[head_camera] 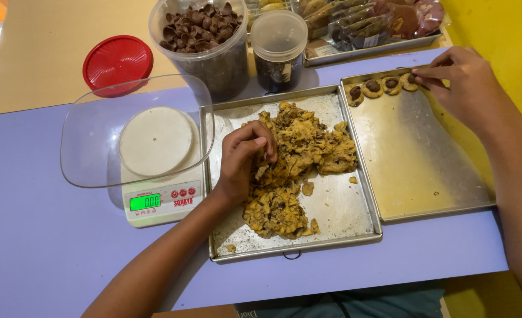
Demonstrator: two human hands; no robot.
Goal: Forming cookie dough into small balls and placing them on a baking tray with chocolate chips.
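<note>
Pinching grip on both sides: the left hand [243,158] has its fingers curled down into the dough [299,156], nipping off a bit at the heap's left edge, while the right hand [461,79] holds thumb and fingertips pressed together on the last cookie [412,79] of a short row. That row of four round pieces, each topped with a dark chocolate bit, sits along the far rim of the right tray [426,171]; the rest of that tray is bare metal. The dough lies heaped in the middle tray [343,218], crumbs scattered beside it.

Judging from this, the step in hand is setting a shaped piece in line while the other hand gathers more dough. A next piece would call for a similar-sized pinch, rolled round, placed just beside the row's end without touching its neighbour.

A scale [161,197] with a clear bowl [96,135] stands left of the trays, a tub of chocolate pieces [205,35] behind them.
</note>
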